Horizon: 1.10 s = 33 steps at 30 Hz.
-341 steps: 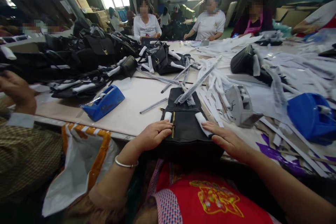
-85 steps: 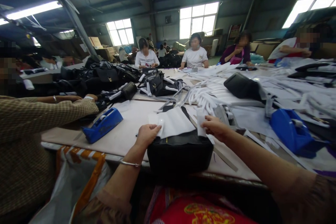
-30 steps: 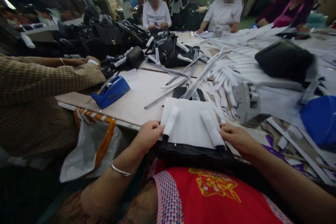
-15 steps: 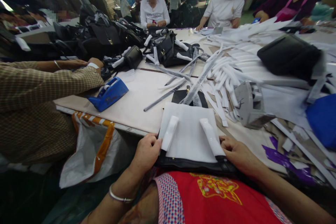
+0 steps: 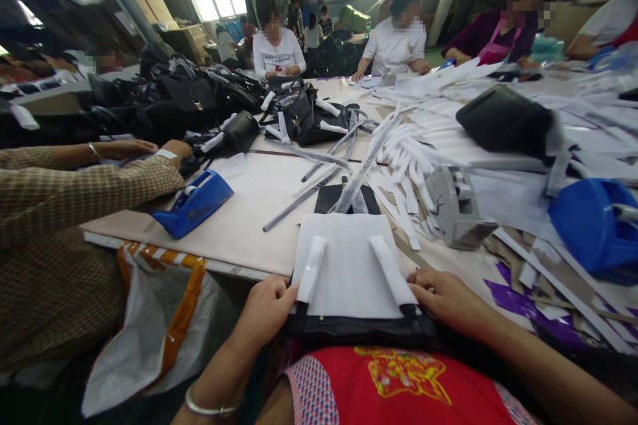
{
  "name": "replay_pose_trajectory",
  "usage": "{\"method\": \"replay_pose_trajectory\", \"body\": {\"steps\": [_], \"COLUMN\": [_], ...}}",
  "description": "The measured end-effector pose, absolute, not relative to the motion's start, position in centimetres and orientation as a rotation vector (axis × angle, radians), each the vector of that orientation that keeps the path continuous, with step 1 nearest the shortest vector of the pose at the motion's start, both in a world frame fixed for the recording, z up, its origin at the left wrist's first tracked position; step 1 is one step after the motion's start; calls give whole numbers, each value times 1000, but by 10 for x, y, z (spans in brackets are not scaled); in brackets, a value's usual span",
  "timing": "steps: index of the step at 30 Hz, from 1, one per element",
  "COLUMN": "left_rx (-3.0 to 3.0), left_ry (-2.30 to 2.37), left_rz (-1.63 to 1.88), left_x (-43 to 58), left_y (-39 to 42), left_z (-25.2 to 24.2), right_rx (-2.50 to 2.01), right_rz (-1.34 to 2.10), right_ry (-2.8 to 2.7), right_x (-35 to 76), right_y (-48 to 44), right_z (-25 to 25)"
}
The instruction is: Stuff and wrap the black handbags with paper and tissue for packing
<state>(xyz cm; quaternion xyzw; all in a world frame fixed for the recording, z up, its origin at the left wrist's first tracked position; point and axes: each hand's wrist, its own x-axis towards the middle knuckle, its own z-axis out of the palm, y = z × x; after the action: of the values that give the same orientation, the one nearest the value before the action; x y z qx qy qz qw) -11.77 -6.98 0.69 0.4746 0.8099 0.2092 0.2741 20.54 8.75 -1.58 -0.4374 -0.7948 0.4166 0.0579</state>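
A black bag (image 5: 361, 331) lies at the table's near edge, against the red apron (image 5: 409, 388). A white foam sheet (image 5: 346, 272) covers its upper face. Two bag handles wrapped in white foam, the left wrapped handle (image 5: 313, 269) and the right wrapped handle (image 5: 386, 269), lie over the sheet. My left hand (image 5: 269, 305) is closed on the bag's left side edge. On the opposite edge, my right hand (image 5: 441, 292) grips the bag with fingers curled. Beyond the sheet a black flap (image 5: 326, 199) shows, with a plastic-wrapped strap (image 5: 361, 176) across it.
A blue tape dispenser (image 5: 197, 202) stands left, a grey tape dispenser (image 5: 456, 206) right, and another blue dispenser (image 5: 593, 229) farther right. White foam strips (image 5: 403, 153) and black bags (image 5: 304, 113) crowd the table. A co-worker's checked sleeve (image 5: 100, 189) reaches in from the left.
The head view has tilted up and turned slightly right, so the table's contents appear lower and farther left. Both hands keep their hold on the bag's sides.
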Motion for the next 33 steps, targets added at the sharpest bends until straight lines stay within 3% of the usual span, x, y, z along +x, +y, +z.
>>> {"method": "replay_pose_trajectory", "body": {"steps": [8,13,18,25,29,33], "left_rx": [1549,1708,1879,1725,1656,1638], "left_ry": [2138,2251,1960,1908,1860,1778], "left_rz": [313,588,765,501,463,528], "left_x": [-137,-140,-125,-116,-116,-128], "left_y": [-57,-33,50,175,188,185], "left_z": [34,64,80,41,16,5], "right_rx": [-998,-895,-887,-978,-1098,-1228], "right_rz": [858,887,905,970,1089,1458], "right_ry": [-2320,-2350,-2322,-2234,-2089,-1707], "right_x": [190,177,176,162,145,120], "right_y": [93,84,90,127,152,176], "right_z": [13,4,12,35,34,30]}}
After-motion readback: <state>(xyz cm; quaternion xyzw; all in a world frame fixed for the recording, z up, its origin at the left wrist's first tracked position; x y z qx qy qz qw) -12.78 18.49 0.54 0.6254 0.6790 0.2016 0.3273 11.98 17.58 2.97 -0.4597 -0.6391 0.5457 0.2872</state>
